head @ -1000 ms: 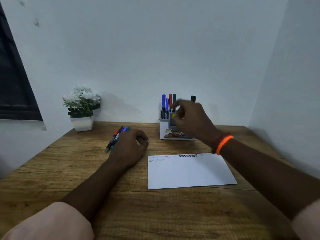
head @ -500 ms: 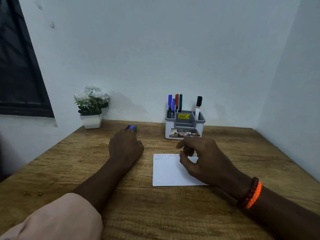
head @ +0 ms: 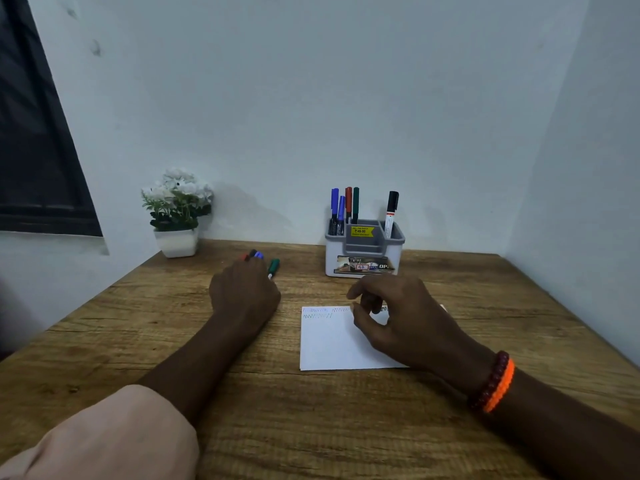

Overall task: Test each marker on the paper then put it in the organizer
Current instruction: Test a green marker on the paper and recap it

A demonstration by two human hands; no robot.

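The white paper (head: 329,344) lies on the wooden table (head: 131,341) with a few test scribbles along its top edge. Behind it stands the grey-and-white organizer (head: 331,263), holding blue, red and green markers (head: 348,206) on the left and a black-capped marker (head: 391,211) on the right. My left hand (head: 244,296) lies over the loose markers (head: 254,254) left of the paper and holds a green marker (head: 273,267), which sticks out at its right side. My right hand (head: 398,317) hovers above the paper's top right part, fingers loosely curled, holding nothing.
A small white pot of white flowers (head: 176,211) stands at the back left against the wall. Walls close off the back and right sides of the table. A dark window frame (head: 34,150) is on the left.
My right hand came back from the organizer, leaving the black-capped marker there, and now hangs over the paper. My left hand has drawn the green marker apart from the other loose markers.
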